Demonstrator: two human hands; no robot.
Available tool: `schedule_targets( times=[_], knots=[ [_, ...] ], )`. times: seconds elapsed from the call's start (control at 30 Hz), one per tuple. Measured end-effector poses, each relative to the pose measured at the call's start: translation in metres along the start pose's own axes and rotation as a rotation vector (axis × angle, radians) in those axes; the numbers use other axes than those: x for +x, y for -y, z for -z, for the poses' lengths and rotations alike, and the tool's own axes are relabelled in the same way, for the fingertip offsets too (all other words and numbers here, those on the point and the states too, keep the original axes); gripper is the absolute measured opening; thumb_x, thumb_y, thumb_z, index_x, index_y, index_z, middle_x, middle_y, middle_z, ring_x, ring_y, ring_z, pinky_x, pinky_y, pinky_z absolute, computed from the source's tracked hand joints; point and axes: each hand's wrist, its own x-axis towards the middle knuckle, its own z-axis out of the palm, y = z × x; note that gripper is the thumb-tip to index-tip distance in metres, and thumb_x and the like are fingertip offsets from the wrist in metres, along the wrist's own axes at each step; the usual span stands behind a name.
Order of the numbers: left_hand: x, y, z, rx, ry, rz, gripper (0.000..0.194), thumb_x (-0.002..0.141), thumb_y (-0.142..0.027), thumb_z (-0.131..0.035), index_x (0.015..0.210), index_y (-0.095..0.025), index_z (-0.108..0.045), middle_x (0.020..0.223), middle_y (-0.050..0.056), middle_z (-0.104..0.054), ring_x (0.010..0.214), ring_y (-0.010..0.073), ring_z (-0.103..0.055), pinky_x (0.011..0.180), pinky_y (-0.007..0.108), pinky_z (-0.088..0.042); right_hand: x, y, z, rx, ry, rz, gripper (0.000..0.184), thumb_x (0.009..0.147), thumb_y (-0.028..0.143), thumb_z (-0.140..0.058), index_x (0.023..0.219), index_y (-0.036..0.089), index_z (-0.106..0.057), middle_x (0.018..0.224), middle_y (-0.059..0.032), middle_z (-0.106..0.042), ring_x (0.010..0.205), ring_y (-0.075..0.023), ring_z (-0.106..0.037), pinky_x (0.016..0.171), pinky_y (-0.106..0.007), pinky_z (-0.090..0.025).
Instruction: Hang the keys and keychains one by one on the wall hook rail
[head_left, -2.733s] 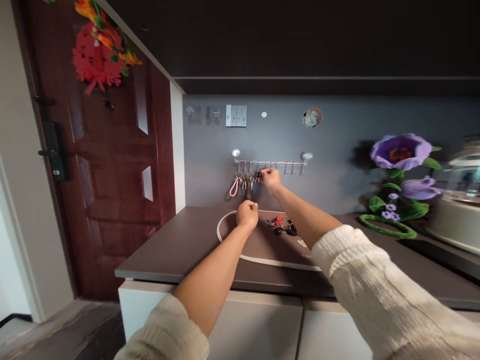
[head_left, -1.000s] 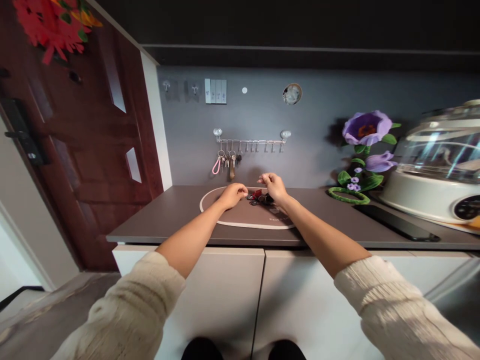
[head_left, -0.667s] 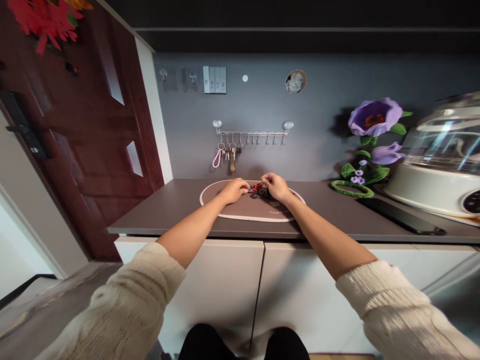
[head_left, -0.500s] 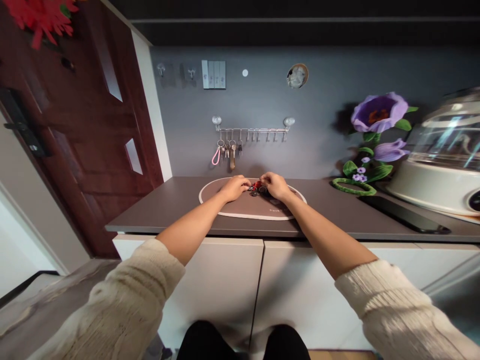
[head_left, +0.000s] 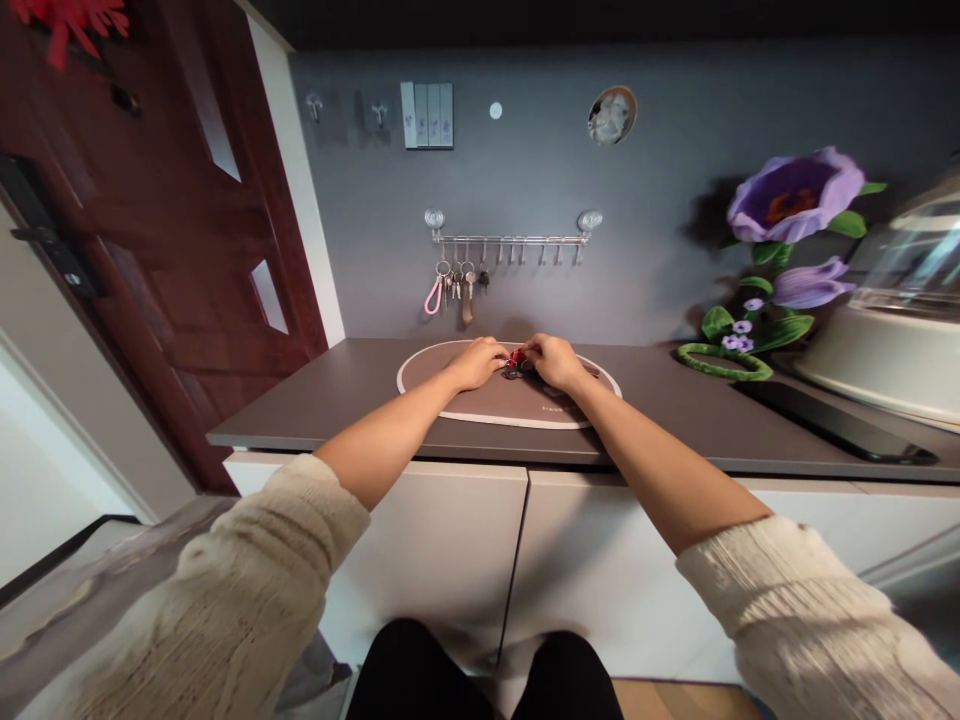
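Note:
A small bunch of keys point(head_left: 513, 369) with a red piece on it is between my hands, over a brown oval mat point(head_left: 495, 407) with a pale rim. My left hand point(head_left: 478, 362) comes at the bunch from the left, its fingertips closed on its edge. From the other side my right hand point(head_left: 553, 361) pinches the bunch near the red part. Fingers cover much of the keys, so single pieces are hard to make out. Something dark and flat lies on the mat under my right hand, partly hidden.
On the wall behind, a clear hook rail point(head_left: 514, 240) carries several key sets point(head_left: 457, 284). To the right stand a purple knitted flower point(head_left: 796, 195), a black phone-like slab point(head_left: 832, 420) and a cream appliance point(head_left: 885, 360) with a clear dome. A dark red door point(head_left: 172, 250) is at left.
The view has tilted down slightly, so the wall and rail sit higher in the picture. Both hands stay at the keys, with only small finger shifts.

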Motion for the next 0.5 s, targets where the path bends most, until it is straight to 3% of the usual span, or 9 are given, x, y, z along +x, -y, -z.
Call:
schedule_targets(
  times=[0.5],
  knots=[
    [-0.0029,-0.009,0.0064,-0.037,-0.008,-0.018,0.012,0.077,-0.014,-0.049,0.079,-0.017,-0.06,0.084,0.004,-0.057,0.085,0.0155,-0.051,0.083,0.029,-0.039,-0.0016,0.0034,0.0022,-0.026,0.007,0.009,0.018,0.08,0.017,-0.048,0.088,0.017,-0.065,0.084,-0.0068,-0.068,0.079,-0.0161,-0.06,0.073,-0.024,-0.04]
  ],
)
